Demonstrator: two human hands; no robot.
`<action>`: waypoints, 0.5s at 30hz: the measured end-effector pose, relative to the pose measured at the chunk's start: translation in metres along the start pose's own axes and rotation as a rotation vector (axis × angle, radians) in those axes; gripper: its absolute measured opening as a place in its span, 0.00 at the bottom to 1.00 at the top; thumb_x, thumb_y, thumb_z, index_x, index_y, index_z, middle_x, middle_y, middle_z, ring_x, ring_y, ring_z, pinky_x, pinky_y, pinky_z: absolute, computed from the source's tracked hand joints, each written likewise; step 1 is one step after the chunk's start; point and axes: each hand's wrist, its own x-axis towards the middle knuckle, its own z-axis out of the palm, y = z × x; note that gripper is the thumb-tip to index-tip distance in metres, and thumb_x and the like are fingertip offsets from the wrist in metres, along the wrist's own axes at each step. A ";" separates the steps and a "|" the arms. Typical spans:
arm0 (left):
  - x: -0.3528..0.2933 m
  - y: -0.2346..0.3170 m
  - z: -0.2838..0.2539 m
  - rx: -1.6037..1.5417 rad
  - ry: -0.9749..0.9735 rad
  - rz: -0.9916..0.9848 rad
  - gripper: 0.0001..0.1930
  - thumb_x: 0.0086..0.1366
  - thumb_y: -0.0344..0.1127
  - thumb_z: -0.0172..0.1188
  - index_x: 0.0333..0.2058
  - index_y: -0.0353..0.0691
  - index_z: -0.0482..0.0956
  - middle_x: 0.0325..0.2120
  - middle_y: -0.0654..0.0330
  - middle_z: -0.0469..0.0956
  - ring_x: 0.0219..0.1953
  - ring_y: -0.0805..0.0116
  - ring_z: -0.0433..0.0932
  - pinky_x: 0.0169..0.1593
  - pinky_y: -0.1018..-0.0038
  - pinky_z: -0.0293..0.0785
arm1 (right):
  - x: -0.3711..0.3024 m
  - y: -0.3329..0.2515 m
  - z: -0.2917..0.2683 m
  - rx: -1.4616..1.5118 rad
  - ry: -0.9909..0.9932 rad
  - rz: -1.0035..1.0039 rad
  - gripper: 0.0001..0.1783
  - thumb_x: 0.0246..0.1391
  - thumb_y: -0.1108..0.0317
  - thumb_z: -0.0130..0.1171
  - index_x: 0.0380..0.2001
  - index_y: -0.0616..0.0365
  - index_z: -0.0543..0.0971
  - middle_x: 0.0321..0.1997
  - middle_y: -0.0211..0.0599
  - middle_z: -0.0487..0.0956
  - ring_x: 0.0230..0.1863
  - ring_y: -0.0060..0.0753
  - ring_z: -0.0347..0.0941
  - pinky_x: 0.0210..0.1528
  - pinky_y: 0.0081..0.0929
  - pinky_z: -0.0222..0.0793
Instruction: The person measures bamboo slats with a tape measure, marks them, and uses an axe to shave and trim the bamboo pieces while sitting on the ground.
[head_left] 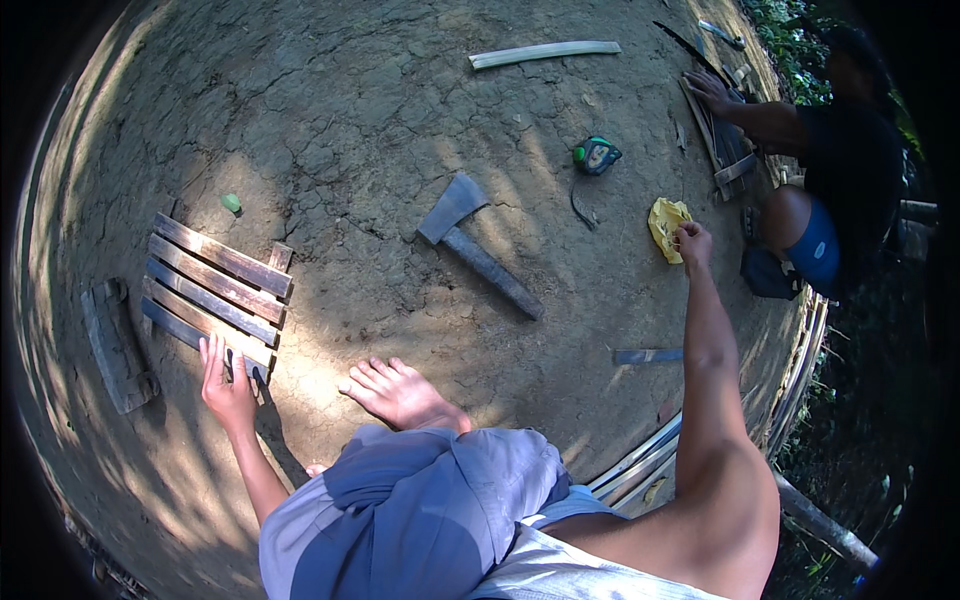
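Note:
My left hand [230,395] lies with fingers stretched against the near edge of a small panel of wooden slats [216,283]. The slats run side by side with gaps, joined by crosspieces underneath. Far to the right, my right hand [694,246] reaches to a crumpled yellow plastic bag [661,226] on the ground. Its fingers are pinched together at the bag's open side; what they hold is too small to make out. An axe [480,248] with a broad metal head and dark handle lies between my hands.
Beyond the axe lie a tape measure [597,155] and a pale wood strip [545,53]. A rough wood block [120,345] sits left of the panel. At right, another person [850,170] crouches, one hand on wooden slats [735,165]. Long strips [640,462] lie near my right side.

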 end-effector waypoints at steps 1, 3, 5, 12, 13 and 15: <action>0.000 0.001 -0.001 0.001 -0.003 -0.001 0.20 0.69 0.28 0.62 0.59 0.34 0.81 0.62 0.49 0.78 0.71 0.48 0.68 0.69 0.60 0.67 | 0.000 0.001 0.000 -0.137 0.001 -0.071 0.07 0.60 0.70 0.64 0.40 0.59 0.85 0.34 0.32 0.85 0.32 0.24 0.82 0.35 0.27 0.80; 0.000 0.001 -0.003 0.003 -0.005 -0.006 0.20 0.69 0.28 0.62 0.59 0.35 0.81 0.62 0.50 0.78 0.71 0.49 0.68 0.69 0.61 0.66 | 0.000 0.002 0.001 -0.409 0.003 -0.214 0.09 0.59 0.70 0.64 0.42 0.59 0.87 0.35 0.35 0.87 0.33 0.26 0.83 0.38 0.28 0.80; -0.002 -0.001 -0.005 0.007 -0.002 -0.014 0.20 0.70 0.28 0.62 0.59 0.35 0.81 0.62 0.50 0.78 0.71 0.49 0.68 0.69 0.61 0.66 | -0.001 0.003 0.008 -0.458 0.008 -0.239 0.11 0.58 0.70 0.63 0.43 0.58 0.88 0.37 0.37 0.88 0.35 0.28 0.84 0.41 0.29 0.81; -0.003 -0.001 -0.002 -0.024 0.000 -0.034 0.20 0.69 0.28 0.62 0.59 0.35 0.81 0.62 0.50 0.78 0.72 0.50 0.68 0.69 0.61 0.65 | 0.004 -0.003 0.006 -0.589 0.058 -0.244 0.13 0.57 0.65 0.64 0.43 0.55 0.89 0.36 0.37 0.89 0.35 0.30 0.86 0.43 0.31 0.79; -0.003 -0.001 -0.002 -0.025 0.000 -0.035 0.20 0.69 0.28 0.62 0.59 0.35 0.81 0.62 0.50 0.78 0.72 0.50 0.68 0.69 0.61 0.65 | 0.003 -0.007 0.006 -0.587 0.036 -0.229 0.13 0.57 0.64 0.65 0.42 0.55 0.89 0.35 0.37 0.89 0.35 0.30 0.86 0.42 0.32 0.79; -0.003 -0.002 -0.002 -0.025 -0.001 -0.033 0.20 0.69 0.28 0.62 0.59 0.35 0.81 0.62 0.49 0.78 0.72 0.50 0.68 0.69 0.61 0.65 | -0.001 -0.016 0.005 -0.582 -0.006 -0.199 0.13 0.57 0.62 0.67 0.41 0.54 0.90 0.35 0.37 0.89 0.35 0.31 0.86 0.42 0.32 0.79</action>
